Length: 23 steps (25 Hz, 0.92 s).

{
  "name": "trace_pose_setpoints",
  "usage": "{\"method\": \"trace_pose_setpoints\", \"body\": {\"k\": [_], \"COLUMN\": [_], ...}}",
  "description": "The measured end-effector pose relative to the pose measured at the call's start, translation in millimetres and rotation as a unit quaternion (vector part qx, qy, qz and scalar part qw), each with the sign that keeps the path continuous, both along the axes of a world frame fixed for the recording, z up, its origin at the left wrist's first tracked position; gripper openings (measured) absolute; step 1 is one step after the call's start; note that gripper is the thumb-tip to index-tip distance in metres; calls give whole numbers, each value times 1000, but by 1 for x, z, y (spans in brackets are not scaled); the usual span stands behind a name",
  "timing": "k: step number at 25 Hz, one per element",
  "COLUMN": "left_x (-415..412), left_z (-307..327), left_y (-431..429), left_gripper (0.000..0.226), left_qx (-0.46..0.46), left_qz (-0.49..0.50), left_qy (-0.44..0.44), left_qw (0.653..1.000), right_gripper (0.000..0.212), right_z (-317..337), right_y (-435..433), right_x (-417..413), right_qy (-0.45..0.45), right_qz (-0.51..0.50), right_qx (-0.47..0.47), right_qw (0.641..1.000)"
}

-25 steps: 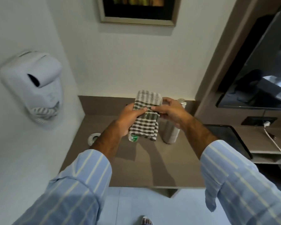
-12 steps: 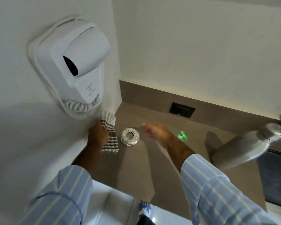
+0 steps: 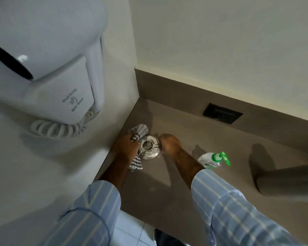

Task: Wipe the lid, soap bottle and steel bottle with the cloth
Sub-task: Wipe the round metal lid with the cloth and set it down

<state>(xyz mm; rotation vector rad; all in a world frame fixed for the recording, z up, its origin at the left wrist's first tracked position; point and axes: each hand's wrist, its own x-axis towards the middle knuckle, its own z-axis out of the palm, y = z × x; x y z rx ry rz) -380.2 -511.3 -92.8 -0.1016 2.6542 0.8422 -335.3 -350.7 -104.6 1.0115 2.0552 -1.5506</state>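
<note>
Where the brown matte desk (image 3: 194,192) meets its far left corner, a round shiny steel lid (image 3: 148,149) lies flat on the surface, close to the left edge and the white side wall. Head view only.

Left hand (image 3: 126,149): fingers curled tight round a bunched grey-and-white striped cloth (image 3: 140,130); cloth sticks out above the fist towards the corner, and a second tail hangs out below it onto the desk. Hand and cloth touch the lid's left rim.

Right hand (image 3: 169,143): at the lid's right rim, fingers bent inward. Blurred, so cannot tell if its grip is closed on the rim or merely resting against it.

Clear plastic soap bottle with green pump top (image 3: 214,159): stands just right of the right forearm, near mid-desk, apart from the lid.

Grey steel bottle (image 3: 288,181): at the right edge of the view, well apart from the lid, body cut off by the frame and distorted by the lens; casts a dark shadow on the desk.

Both forearms bare, pale blue striped sleeves (image 3: 238,215) pushed up.

White wall-mounted hair dryer with coiled cord (image 3: 48,77) on the left wall above the desk. Black rectangular socket plate (image 3: 222,113) set in the brown upstand along the back edge. Pale floor tiles (image 3: 132,233) below the near edge.
</note>
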Motion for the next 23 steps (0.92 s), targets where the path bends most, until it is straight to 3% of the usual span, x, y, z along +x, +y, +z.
{"method": "trace_pose_setpoints", "body": {"k": [2, 5, 8, 12, 19, 23], "left_x": [1, 2, 11, 22, 59, 99], "left_z": [-6, -7, 7, 34, 116, 163], "left_y": [1, -2, 3, 8, 37, 42], "left_gripper": [26, 29, 23, 21, 22, 30], "left_qx": [30, 120, 163, 174, 213, 258], "left_qz": [10, 65, 101, 54, -19, -131], "left_qy": [-12, -50, -60, -7, 147, 160], "left_qw": [999, 989, 980, 983, 966, 944], "right_gripper": [53, 42, 54, 76, 53, 32], "right_z": [-7, -3, 15, 45, 120, 157], "right_y": [-2, -10, -19, -16, -46, -66], "right_x": [1, 0, 5, 16, 48, 74], "right_qy": [10, 24, 6, 29, 152, 237], "right_qz": [-38, -118, -215, -220, -290, -310], "right_qx": [-20, -98, -288, -416, -478, -524], "right_qw": [999, 988, 933, 882, 815, 757]}}
